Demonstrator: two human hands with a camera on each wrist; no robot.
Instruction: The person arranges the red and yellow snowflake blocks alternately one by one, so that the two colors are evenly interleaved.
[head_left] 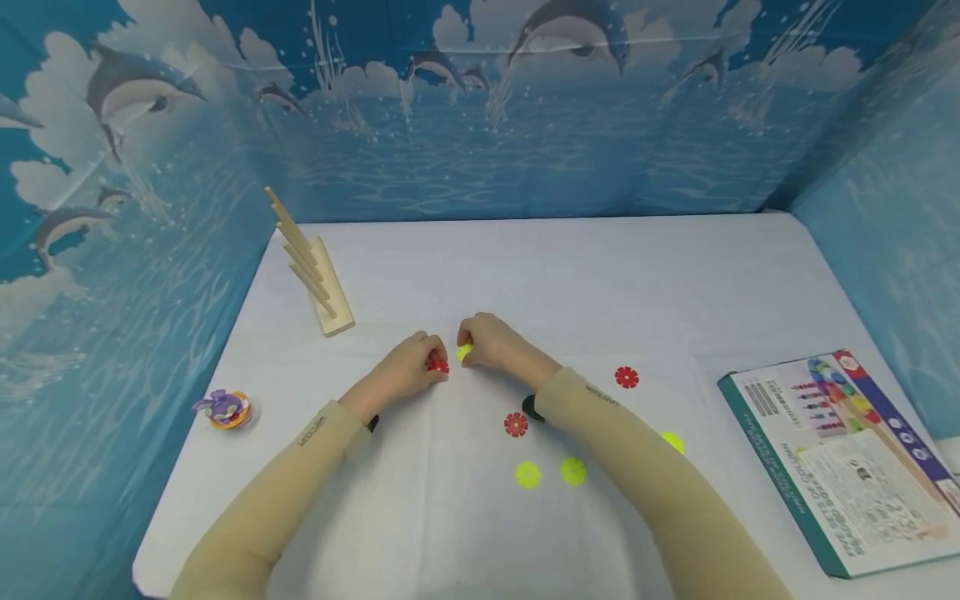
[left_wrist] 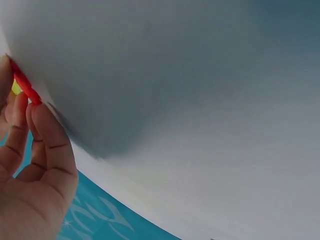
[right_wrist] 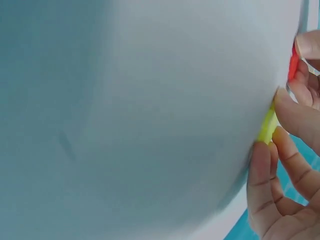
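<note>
A red flower-shaped disc [head_left: 438, 366] with notched edges is pinched between the thumb and fingers of my left hand [head_left: 408, 365]. Close by on its right, my right hand [head_left: 491, 340] pinches a yellow disc [head_left: 464, 352] of the same kind. The two discs are apart, held near the middle of the white table. In the left wrist view the red disc [left_wrist: 26, 86] is seen edge-on between the fingertips. The right wrist view has the yellow disc [right_wrist: 268, 124] edge-on too, with the other hand's red disc [right_wrist: 293, 64] beyond it.
Loose on the table [head_left: 600, 283] lie red discs [head_left: 516, 425] and yellow discs [head_left: 528, 475], one partly behind the right sleeve. A wooden peg stand [head_left: 330, 287] is at the back left, a small purple toy [head_left: 225, 408] at the left edge, a printed box [head_left: 832, 467] at the right.
</note>
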